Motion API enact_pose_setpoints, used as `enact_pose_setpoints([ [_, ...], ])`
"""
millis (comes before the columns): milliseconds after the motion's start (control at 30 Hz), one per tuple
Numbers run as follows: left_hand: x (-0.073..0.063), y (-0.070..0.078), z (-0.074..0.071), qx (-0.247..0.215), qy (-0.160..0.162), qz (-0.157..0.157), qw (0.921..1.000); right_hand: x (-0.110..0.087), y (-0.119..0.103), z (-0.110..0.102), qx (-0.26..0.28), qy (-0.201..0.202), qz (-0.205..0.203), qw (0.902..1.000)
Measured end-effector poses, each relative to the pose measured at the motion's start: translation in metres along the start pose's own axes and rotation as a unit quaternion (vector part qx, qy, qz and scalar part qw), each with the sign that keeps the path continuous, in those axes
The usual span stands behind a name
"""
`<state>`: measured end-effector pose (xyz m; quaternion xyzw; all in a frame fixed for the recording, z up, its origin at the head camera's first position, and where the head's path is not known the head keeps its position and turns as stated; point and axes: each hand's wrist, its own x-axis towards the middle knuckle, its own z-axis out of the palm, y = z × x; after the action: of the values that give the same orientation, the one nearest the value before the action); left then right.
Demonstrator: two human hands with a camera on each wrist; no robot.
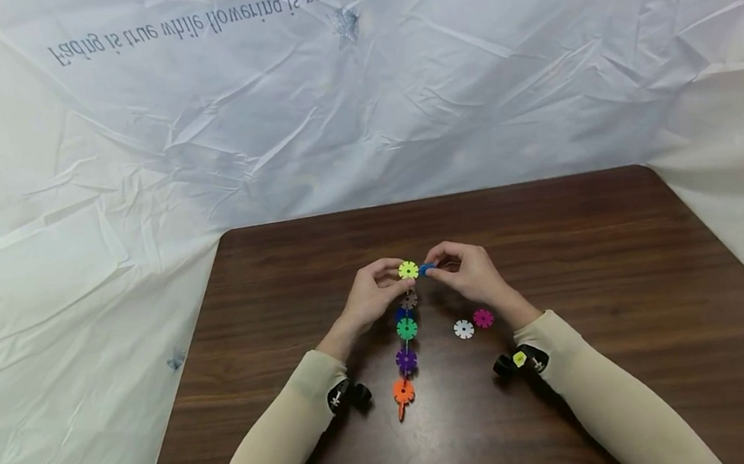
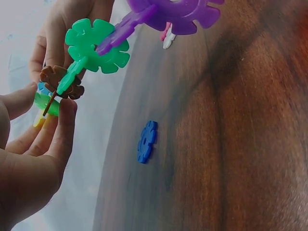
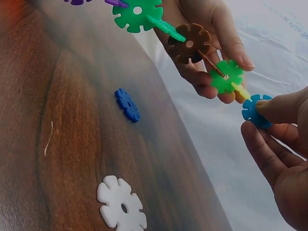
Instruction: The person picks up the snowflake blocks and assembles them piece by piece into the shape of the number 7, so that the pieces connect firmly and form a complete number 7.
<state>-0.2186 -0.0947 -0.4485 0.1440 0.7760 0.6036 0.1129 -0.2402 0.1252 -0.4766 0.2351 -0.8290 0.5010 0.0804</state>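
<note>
A chain of slotted plastic snowflake discs runs toward me from between both hands. My left hand grips its far end around the light green disc and the yellow disc. My right hand pinches a light blue disc between thumb and fingers, its edge meeting the yellow one. Down the chain follow a brown disc, a green disc, a purple disc and an orange disc, linked at right angles to other discs, some seen edge-on.
On the brown wooden table lie a white disc and a pink disc, side by side near the right forearm. A dark blue disc lies below the chain. Pale printed sheeting hangs behind the table.
</note>
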Motion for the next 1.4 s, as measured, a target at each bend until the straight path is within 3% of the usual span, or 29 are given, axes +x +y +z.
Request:
enact_pose_setpoints([
  [167, 0.003, -0.003, -0.003, 0.001, -0.001, 0.003, 1.0000, 0.003, 0.000, 0.004, -0.008, 0.007, -0.009, 0.9999],
  [400, 0.022, -0.031, -0.007, -0.004, -0.006, 0.003, 1.0000, 0.007, 0.002, 0.008, -0.007, 0.013, -0.009, 0.9998],
  [500, 0.023, -0.035, -0.007, -0.002, -0.001, 0.004, 1.0000, 0.006, 0.002, 0.010, -0.009, 0.012, -0.014, 0.9998],
  [967, 0.025, -0.039, -0.007, 0.002, 0.012, 0.018, 0.9998, 0.007, 0.006, 0.015, -0.038, 0.024, -0.045, 0.9979],
  [1400, 0.026, -0.038, -0.004, 0.037, 0.016, 0.032, 0.9987, 0.007, 0.008, 0.022, -0.073, 0.079, -0.066, 0.9921],
])
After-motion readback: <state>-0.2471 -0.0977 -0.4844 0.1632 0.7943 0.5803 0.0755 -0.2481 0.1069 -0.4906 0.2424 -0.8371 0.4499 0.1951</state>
